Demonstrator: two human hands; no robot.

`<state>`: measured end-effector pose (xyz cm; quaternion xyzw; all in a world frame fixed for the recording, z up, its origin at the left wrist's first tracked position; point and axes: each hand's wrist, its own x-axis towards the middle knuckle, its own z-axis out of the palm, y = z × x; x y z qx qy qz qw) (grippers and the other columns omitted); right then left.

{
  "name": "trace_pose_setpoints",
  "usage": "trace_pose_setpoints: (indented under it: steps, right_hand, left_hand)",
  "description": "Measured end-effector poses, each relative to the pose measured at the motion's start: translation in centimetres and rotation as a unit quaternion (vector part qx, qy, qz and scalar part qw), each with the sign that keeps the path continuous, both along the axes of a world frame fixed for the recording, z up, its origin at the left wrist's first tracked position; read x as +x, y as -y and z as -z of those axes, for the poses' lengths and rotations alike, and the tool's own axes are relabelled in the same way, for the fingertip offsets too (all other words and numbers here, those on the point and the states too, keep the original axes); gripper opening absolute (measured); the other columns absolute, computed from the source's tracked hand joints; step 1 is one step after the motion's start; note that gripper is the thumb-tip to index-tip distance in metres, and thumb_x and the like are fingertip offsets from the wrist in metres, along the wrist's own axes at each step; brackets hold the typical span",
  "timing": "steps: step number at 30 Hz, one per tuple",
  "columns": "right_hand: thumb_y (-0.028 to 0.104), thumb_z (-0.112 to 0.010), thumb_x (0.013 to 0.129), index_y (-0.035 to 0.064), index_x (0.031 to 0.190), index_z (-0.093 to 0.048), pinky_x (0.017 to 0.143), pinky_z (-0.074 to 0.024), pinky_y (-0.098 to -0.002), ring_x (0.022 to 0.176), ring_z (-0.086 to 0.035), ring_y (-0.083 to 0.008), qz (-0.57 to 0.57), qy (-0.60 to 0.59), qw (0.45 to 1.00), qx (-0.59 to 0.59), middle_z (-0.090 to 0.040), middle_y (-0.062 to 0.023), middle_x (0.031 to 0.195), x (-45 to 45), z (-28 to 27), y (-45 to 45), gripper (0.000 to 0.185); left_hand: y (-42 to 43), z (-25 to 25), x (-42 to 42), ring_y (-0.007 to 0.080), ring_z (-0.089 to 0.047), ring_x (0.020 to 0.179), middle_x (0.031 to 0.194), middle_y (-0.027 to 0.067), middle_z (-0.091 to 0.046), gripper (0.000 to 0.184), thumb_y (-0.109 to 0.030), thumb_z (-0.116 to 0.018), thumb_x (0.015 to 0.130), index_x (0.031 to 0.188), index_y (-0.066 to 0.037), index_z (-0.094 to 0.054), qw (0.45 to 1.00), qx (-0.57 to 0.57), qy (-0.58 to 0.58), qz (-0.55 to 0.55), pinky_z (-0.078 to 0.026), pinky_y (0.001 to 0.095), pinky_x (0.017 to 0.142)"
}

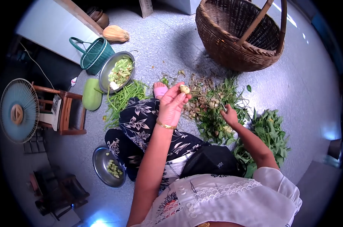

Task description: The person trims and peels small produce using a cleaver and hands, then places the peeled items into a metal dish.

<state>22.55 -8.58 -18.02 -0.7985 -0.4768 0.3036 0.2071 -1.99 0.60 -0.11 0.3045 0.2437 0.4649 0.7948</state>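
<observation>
My left hand (173, 100) is raised in front of me, pinching a small, pale, round vegetable piece (184, 89) with dark spots between thumb and fingertips. Its exact kind is unclear. To the right, my right hand (229, 114) is closed around a knife (223, 106), whose handle is mostly hidden in the fist. Beneath and beyond both hands, a heap of leafy greens and peelings (207, 102) lies on the floor. A metal bowl (129, 81) at the upper left contains cut green pieces and something white. Another metal bowl (98, 171) at the lower left holds a few pale green chunks.
A large wicker basket (232, 49) stands at the upper right. Leafy stems (271, 132) lie at my right, long green beans (118, 108) at my left. Farther left are a green gourd (92, 94), a teal basket (97, 55), a pumpkin (115, 34), a stool (72, 113) and a fan (20, 110).
</observation>
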Motion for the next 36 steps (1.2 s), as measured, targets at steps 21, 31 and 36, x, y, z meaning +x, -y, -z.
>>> trace_pose_setpoints:
  steps: [21,31,36]
  right_hand:
    - [0.007,-0.06,0.064,0.0065,0.108,-0.051,0.038,-0.0359,-0.0312,0.041,-0.044,-0.0187,-0.264,0.092,0.843,0.459,-0.041,-0.0053,0.051,-8.6,-19.4,-2.4,0.044]
    - [0.013,-0.062,0.067,0.0087,0.105,-0.053,0.035,-0.0347,-0.0293,0.039,-0.042,-0.0154,-0.284,0.172,0.825,0.458,-0.038,-0.0025,0.05,-8.6,-20.6,-2.0,0.039]
    - [0.015,-0.062,0.067,0.0105,0.104,-0.054,0.033,-0.0333,-0.0289,0.038,-0.041,-0.0141,-0.28,0.186,0.82,0.464,-0.036,-0.0015,0.049,-8.6,-20.4,-2.1,0.038]
  left_hand:
    - [-0.5,2.0,0.1,0.0153,-0.055,0.08,0.092,0.0126,-0.054,0.032,-0.008,-0.041,0.082,0.11,0.007,-0.04,0.976,0.18,-0.125,-0.014,-0.045,0.0234,0.071]
    - [0.4,0.5,0.0,0.0163,-0.055,0.082,0.095,0.0128,-0.053,0.033,-0.006,-0.041,0.082,0.112,0.007,-0.038,0.985,0.131,-0.11,0.009,-0.045,0.025,0.074]
    - [0.1,0.3,0.0,0.0186,-0.056,0.082,0.095,0.0137,-0.054,0.031,-0.007,-0.042,0.082,0.109,0.007,-0.04,0.997,0.08,0.011,-0.009,-0.047,0.0278,0.074]
